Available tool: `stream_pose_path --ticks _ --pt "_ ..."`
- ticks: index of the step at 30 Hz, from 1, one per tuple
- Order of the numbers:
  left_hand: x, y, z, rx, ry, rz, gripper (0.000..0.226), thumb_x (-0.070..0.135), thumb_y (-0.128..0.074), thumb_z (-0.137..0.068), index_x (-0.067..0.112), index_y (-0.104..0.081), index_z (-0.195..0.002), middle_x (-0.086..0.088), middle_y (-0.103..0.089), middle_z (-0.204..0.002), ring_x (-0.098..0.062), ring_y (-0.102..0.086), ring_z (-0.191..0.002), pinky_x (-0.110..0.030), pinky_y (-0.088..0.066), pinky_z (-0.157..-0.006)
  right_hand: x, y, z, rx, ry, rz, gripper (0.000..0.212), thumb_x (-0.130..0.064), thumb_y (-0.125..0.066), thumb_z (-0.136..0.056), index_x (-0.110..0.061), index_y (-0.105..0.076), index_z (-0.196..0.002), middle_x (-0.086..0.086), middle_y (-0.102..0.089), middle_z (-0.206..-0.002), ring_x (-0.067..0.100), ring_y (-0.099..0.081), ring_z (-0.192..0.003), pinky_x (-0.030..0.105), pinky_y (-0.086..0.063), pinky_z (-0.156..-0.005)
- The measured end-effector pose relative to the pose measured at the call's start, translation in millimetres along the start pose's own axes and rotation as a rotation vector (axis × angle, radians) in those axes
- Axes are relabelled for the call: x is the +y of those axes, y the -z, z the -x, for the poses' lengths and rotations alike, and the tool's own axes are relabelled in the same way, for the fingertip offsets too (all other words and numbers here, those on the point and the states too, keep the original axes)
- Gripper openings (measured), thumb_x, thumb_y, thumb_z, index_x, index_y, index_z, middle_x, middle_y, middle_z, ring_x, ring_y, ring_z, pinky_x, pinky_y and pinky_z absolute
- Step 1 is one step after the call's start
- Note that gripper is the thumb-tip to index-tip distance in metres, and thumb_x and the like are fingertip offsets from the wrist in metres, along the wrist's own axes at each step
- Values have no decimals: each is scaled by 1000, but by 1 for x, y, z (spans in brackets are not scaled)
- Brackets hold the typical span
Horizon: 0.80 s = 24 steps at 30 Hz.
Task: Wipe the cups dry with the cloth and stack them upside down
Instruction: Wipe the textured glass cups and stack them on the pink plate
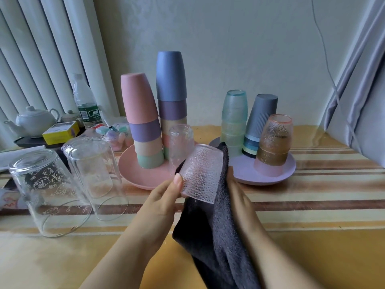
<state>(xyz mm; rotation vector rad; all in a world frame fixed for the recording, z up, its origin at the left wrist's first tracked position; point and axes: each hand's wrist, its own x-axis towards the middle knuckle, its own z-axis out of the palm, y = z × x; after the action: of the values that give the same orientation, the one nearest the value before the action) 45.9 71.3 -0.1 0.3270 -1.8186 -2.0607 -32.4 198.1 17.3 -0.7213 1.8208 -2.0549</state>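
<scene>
From the head view, the left hand (164,197) pinches a dimpled glass cup (201,174) above the table (312,215), while the right hand (235,195) grips the dark cloth (210,232) against it. Just behind stand a pink plate (133,174) and a purple plate (289,174) of upturned stacks; two clear glasses (68,184) sit inverted to the left.

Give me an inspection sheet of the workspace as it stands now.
Surface: striped yellow tablecloth.
Job's things: textured pink glass held above the table against the dark cloth; upside-down stacks on pink plate and purple plate; two clear glasses inverted at left.
Clutter: teapot, water bottle, yellow box.
Grippers: left hand grips the glass; right hand holds the cloth behind it.
Cables: thin wire on the wall.
Surroundings: curtains on both sides.
</scene>
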Motion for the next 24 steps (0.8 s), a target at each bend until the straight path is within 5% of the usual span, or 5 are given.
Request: stream_pose_path --ticks 4,7,14,18,24 --pt "2 -6 1 179 -193 -72 35 36 -57 -82 15 -64 -109 -2 -73 -93 2 -66 -82 -12 -50 -67 -1 7 -4 88 49 33 40 -39 -34 -93 -33 -46 -131 -29 -46 -128 -16 -38 -117 -5 -25 -91" --pt "-2 -10 3 163 -240 -239 39 52 -53 -91 23 -63 -115 12 -73 -104 2 -64 -100 -22 -49 -86 3 3 -3 129 29 93 34 -33 -34 -97 -40 -37 -130 -31 -38 -125 -13 -31 -117 -16 -19 -73" --pt "-3 -7 6 108 -224 -411 69 63 -66 -62 32 -57 -123 21 -69 -112 4 -61 -108 -31 -48 -99 9 -2 -1 79 -6 97 24 -38 -35 -96 -42 -40 -119 -36 -43 -113 -22 -42 -99 -13 -22 -78" --pt "1 -9 10 -84 -156 -367 52 57 -63 -73 32 -63 -119 14 -71 -112 -8 -65 -109 -43 -49 -100 13 -4 -2 54 51 -29 67 -75 -52 -70 -33 -53 -123 -9 -60 -126 9 -53 -120 42 -35 -109" --pt "10 -4 13 -262 -122 -238 30 39 -61 -86 21 -71 -108 -3 -73 -110 -17 -67 -107 -32 -53 -92 3 -3 -1 -136 -28 -285 93 -74 -65 -62 -6 -53 -125 27 -60 -118 45 -56 -112 61 -40 -100"
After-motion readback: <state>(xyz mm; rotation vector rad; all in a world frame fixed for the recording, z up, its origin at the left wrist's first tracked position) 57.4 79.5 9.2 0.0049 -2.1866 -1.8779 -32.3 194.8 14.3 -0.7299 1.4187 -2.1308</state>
